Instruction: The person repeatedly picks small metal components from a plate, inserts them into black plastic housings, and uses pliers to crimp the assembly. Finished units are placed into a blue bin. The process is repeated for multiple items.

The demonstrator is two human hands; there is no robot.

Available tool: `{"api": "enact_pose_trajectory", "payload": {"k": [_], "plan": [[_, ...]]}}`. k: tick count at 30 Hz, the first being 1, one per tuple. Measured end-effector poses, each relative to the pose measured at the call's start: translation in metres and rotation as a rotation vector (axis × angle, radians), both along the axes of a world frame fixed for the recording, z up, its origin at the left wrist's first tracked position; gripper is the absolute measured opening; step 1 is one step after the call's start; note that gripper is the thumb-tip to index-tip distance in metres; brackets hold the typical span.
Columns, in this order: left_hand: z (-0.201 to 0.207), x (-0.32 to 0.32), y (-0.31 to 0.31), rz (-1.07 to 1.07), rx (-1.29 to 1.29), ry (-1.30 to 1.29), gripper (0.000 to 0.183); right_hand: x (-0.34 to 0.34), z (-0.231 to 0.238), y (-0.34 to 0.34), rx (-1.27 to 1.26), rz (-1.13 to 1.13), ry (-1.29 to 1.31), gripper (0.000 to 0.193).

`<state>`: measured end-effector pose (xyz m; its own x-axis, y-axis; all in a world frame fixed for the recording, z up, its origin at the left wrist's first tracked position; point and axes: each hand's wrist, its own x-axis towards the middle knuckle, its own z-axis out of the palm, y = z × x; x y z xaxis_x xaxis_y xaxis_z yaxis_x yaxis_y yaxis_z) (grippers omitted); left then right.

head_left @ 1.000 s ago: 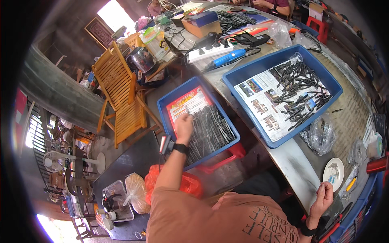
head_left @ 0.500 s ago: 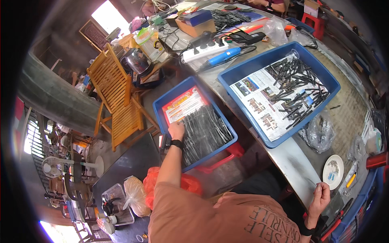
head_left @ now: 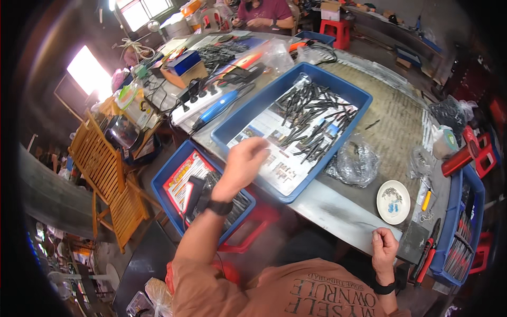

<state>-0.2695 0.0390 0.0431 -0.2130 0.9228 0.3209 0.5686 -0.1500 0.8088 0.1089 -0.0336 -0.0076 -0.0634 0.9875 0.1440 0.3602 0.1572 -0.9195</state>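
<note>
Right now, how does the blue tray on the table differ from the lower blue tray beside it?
The table tray sits on the tabletop; the lower tray stands below that level. The table tray is lined with mostly white printed paper, the lower tray with a red-and-white sheet. Both are blue and hold dark, slender pieces.

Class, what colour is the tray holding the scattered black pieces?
The tray is blue; head view shows it.
</note>
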Motion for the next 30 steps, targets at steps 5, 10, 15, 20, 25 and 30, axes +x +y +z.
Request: {"api": "enact_pose_trajectory", "payload": {"k": [5,10,15,20,25,30], "plan": [[-0.007,0.031,0.063,-0.349,-0.161,0.443,0.014,0.007,0.001,-0.008,0.063,-0.026,-0.035,0.01],[-0.05,0.043,0.1,-0.249,-0.388,0.799,0.016,0.014,0.002,-0.014,0.06,-0.04,-0.025,0.01],[-0.052,0.042,0.097,-0.255,-0.284,0.971,0.012,0.018,-0.001,-0.017,0.044,-0.066,0.003,0.009],[-0.017,0.043,0.074,-0.256,-0.257,1.147,0.014,0.018,-0.002,-0.016,0.042,-0.069,-0.04,0.009],[0.007,0.04,0.058,-0.131,-0.2,1.129,0.009,0.014,-0.004,-0.015,0.043,-0.065,-0.021,0.01],[0.021,0.044,0.039,-0.115,-0.016,0.88,0.003,0.018,-0.002,-0.011,0.046,-0.059,-0.022,0.01]]}}
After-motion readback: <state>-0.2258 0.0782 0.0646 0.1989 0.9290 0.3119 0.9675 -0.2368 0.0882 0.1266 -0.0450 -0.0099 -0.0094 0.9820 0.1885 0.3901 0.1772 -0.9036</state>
